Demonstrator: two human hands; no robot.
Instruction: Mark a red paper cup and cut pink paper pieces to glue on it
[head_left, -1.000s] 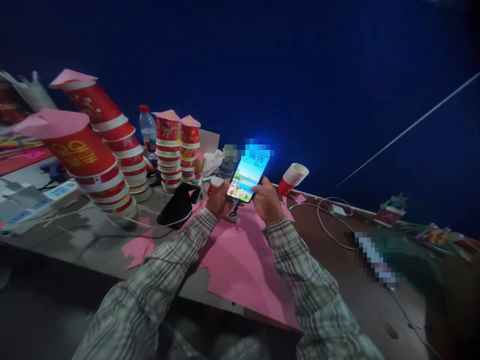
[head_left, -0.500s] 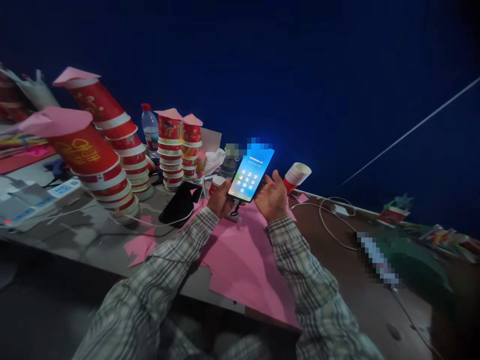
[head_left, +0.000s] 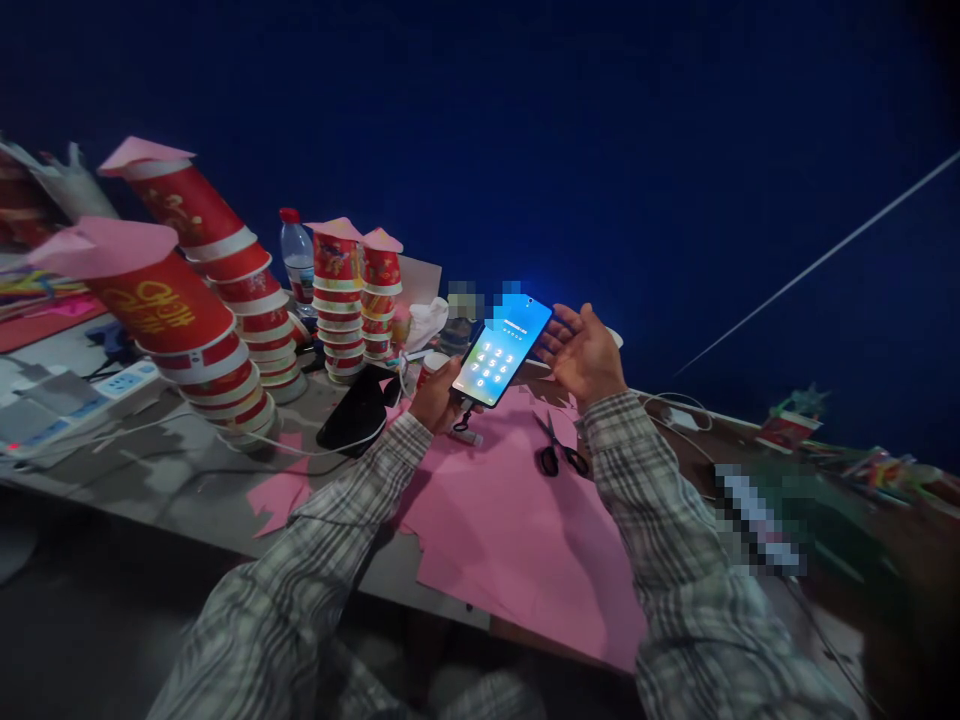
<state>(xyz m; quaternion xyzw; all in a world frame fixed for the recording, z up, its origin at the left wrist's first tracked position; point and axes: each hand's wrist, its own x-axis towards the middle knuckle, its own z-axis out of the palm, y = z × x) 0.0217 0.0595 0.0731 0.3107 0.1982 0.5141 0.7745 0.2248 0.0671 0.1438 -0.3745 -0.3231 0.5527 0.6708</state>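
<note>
A lit smartphone [head_left: 501, 352] showing a number keypad is held tilted above the table. My left hand [head_left: 437, 398] grips its lower left edge, with a dark strap loop hanging from the bottom. Just right of the phone, my right hand [head_left: 589, 355] is apart from it, palm turned toward it and fingers stretched out. Below the hands lies pink paper [head_left: 517, 530], with black-handled scissors [head_left: 559, 450] resting on it. A red and white paper cup [head_left: 433, 368] stands behind my left hand. The stack of cups behind my right hand is mostly hidden.
Tall stacks of red cups with pink paper tops [head_left: 199, 330] lean at the left. A clear bottle [head_left: 298, 262] stands behind them. A dark phone [head_left: 358, 410] lies on the table with a white cable. A power strip [head_left: 97, 395] is at far left.
My right hand has moved right, away from the phone's edge, with its fingers stretched out. The scissors on the pink paper have come into view, and the cup stack is now mostly covered.
</note>
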